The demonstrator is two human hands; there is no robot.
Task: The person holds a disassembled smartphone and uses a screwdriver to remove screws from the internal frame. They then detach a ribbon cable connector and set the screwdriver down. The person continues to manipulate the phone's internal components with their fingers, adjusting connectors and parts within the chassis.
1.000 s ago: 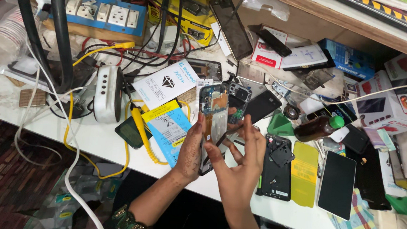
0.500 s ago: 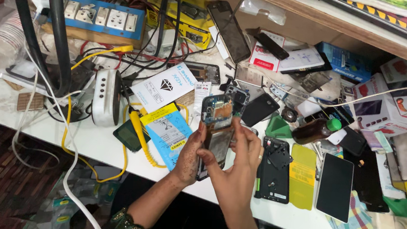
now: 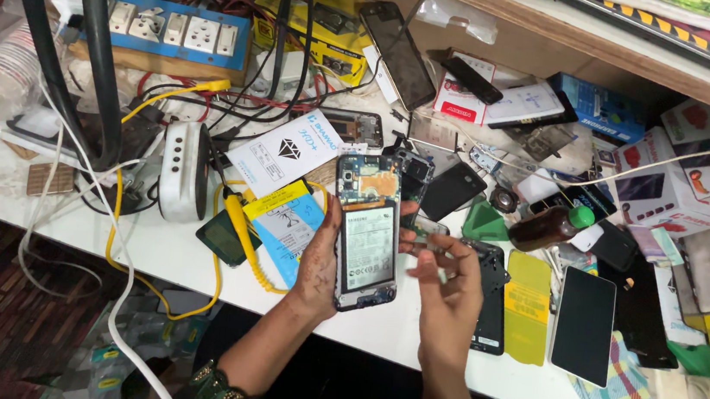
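A cluttered white workbench runs under everything, a blue socket strip at its back. Above it the left hand grips an opened phone by its edge, battery side up — tilted for a clear look — while the right hand pinches a small transparent piece just beside it.

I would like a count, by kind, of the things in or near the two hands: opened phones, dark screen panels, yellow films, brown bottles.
Opened phone, held by left hand, right hand beside it: 1
Dark screen panels lying flat right of the hands: 2
Yellow film: 1
Brown bottle with green cap: 1
Total: 5
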